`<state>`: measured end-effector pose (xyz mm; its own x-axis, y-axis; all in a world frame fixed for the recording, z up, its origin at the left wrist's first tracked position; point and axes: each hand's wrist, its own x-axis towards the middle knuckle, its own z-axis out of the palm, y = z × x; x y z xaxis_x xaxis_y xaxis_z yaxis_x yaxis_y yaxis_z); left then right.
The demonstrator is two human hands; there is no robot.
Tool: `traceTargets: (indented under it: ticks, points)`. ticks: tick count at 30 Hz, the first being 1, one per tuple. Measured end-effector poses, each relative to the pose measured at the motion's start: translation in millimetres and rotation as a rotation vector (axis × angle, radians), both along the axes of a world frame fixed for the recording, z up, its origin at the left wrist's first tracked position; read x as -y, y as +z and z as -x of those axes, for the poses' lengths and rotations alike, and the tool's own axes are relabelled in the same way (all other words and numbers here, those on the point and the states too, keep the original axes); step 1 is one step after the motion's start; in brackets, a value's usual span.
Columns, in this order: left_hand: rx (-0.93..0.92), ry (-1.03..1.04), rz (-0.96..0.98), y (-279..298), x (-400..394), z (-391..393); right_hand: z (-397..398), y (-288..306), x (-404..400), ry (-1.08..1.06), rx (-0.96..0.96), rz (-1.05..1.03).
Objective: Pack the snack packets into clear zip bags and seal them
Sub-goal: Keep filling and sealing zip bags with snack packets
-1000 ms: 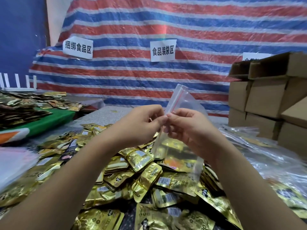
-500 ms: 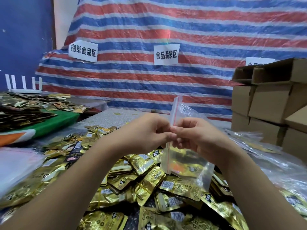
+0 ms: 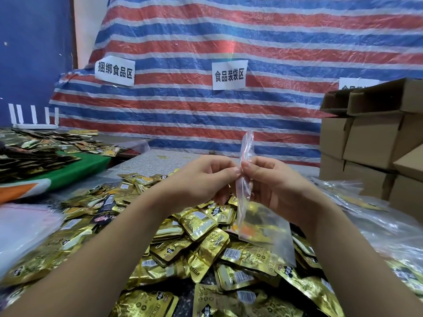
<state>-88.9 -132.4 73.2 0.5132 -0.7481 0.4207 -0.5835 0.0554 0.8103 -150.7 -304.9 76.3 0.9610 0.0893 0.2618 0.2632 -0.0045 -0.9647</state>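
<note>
- Two hands meet at the mouth of one clear zip bag [image 3: 261,227] in the head view; the left hand [image 3: 201,179] and the right hand [image 3: 274,184] each pinch its red-lined zip strip between thumb and fingertips, fingers curled tight on the plastic; the bag hangs edge-on above the heap of gold snack packets [image 3: 206,245], with some gold and orange content showing low inside it.
- Likely risk: the thin strip could slip from the pinch or close unevenly if the two sides are misaligned, leaving a gap; whether the seal is pressed shut cannot be told.
- Against the frame half a second back, the bag has turned narrower toward the camera and its top stands more upright; both hands keep the same pinch.
</note>
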Motion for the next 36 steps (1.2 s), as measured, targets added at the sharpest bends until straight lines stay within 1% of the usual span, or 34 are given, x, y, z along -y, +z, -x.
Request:
traceTargets:
  ticks: [3, 4, 8, 10, 12, 15, 16, 18, 19, 20, 21, 23, 25, 27, 29, 31, 34, 36]
  points:
    - [-0.041, 0.082, 0.017, 3, -2, -4, 1, 3, 6, -0.097, 0.005, 0.008]
    - [-0.053, 0.145, 0.032, 4, -3, -6, 1, 5, 10, -0.177, 0.003, 0.028]
    - [-0.085, 0.438, 0.109, 7, -6, -20, -3, 6, 20, -0.606, 0.036, 0.222]
    - [-0.076, 0.502, 0.065, 5, -4, -22, -5, 5, 19, -0.696, 0.046, 0.264]
    - [-0.011, 0.527, -0.018, 2, -1, -22, -6, 4, 14, -0.715, 0.044, 0.279]
    - [0.154, 0.536, -0.118, 2, 1, -16, -7, 2, 8, -0.733, 0.068, 0.316]
    - [0.226, 0.544, -0.118, 2, 1, -12, -7, 2, 7, -0.744, 0.078, 0.335]
    - [0.413, 0.548, -0.047, 5, 0, -3, -6, 1, 5, -0.756, 0.091, 0.354]
    - [0.49, 0.524, -0.009, 8, -1, 4, -6, 1, 5, -0.754, 0.093, 0.356]
    - [0.533, 0.471, -0.012, 11, -1, 11, -6, 1, 4, -0.747, 0.095, 0.354]
    - [0.558, 0.414, -0.058, 14, -2, 18, -6, 0, 3, -0.736, 0.099, 0.351]
    - [0.612, 0.36, -0.246, 14, -2, 28, -6, 0, 1, -0.72, 0.111, 0.345]
    - [0.732, 0.412, -0.431, 10, -3, 31, -6, -1, 0, -0.721, 0.109, 0.336]
    - [0.773, 0.435, -0.5, 6, -1, 29, -7, -1, 1, -0.724, 0.091, 0.311]
    - [0.745, 0.459, -0.472, 6, 1, 23, -7, 0, 4, -0.721, 0.072, 0.29]
    - [0.718, 0.51, -0.39, 8, 0, 17, -6, 1, 7, -0.704, 0.082, 0.26]
    - [0.693, 0.55, -0.185, 13, -6, 13, -7, 5, 8, -0.692, 0.134, 0.134]
    - [0.637, 0.523, 0.018, 18, -11, 11, -7, 7, 11, -0.71, 0.164, 0.016]
